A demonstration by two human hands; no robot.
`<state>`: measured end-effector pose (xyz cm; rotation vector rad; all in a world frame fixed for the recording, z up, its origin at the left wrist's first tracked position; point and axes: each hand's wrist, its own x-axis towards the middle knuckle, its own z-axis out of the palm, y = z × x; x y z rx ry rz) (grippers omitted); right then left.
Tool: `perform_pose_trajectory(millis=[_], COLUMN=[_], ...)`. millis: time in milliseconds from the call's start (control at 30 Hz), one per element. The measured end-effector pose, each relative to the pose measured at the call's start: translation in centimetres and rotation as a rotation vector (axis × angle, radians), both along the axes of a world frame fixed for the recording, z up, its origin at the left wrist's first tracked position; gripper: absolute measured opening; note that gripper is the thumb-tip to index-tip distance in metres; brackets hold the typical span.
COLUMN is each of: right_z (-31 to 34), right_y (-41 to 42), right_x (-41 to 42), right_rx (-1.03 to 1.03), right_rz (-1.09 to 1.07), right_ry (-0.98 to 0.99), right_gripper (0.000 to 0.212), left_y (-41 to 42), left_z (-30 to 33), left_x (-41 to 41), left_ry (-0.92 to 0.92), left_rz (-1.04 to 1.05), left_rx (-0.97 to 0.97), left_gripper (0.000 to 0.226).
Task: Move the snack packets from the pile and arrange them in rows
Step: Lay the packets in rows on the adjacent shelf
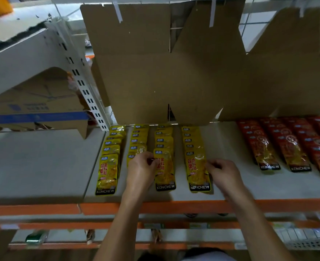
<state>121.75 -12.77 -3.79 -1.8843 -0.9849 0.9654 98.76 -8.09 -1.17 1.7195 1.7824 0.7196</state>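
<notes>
Four rows of yellow snack packets point(164, 166) run near-to-far on the shelf point(42, 162). Left hand point(141, 170) pinches the third row's front packet; right hand point(223, 173) pinches the fourth row's front packet point(197, 166) at its right edge.

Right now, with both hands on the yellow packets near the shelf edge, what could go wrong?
1. The left hand pinches the third row's front packet while lying over the second row; pulling back may drag that row crooked.
2. The front packets, such as the one the right hand holds, lie close to the shelf edge; a nudge could slide one off.
3. The rows overlap loosely, so a push may fan them out.
</notes>
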Motion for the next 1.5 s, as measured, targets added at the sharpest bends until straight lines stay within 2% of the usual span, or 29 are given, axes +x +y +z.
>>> perform_pose_trajectory(millis=[200, 367, 767, 1500], right_z=[-0.2, -0.3, -0.1, 0.5], right_y=[0.0, -0.2, -0.2, -0.4], right_x=[0.4, 0.5, 0.5, 0.1], right_rx=[0.009, 0.016, -0.004, -0.019], right_rz=[-0.002, 0.001, 0.039, 0.000], right_ry=[0.011, -0.002, -0.126, -0.098], right_gripper=[0.015, 0.012, 0.008, 0.010], left_y=[0.2, 0.2, 0.2, -0.5], left_z=[-0.6, -0.9, -1.1, -0.9], left_x=[0.4, 0.7, 1.1, 1.3], left_ry=[0.000, 0.047, 0.086, 0.100], left_rz=[0.041, 0.042, 0.056, 0.050], left_rx=[0.053, 0.104, 0.111, 0.111], left_gripper=[0.024, 0.020, 0.019, 0.024])
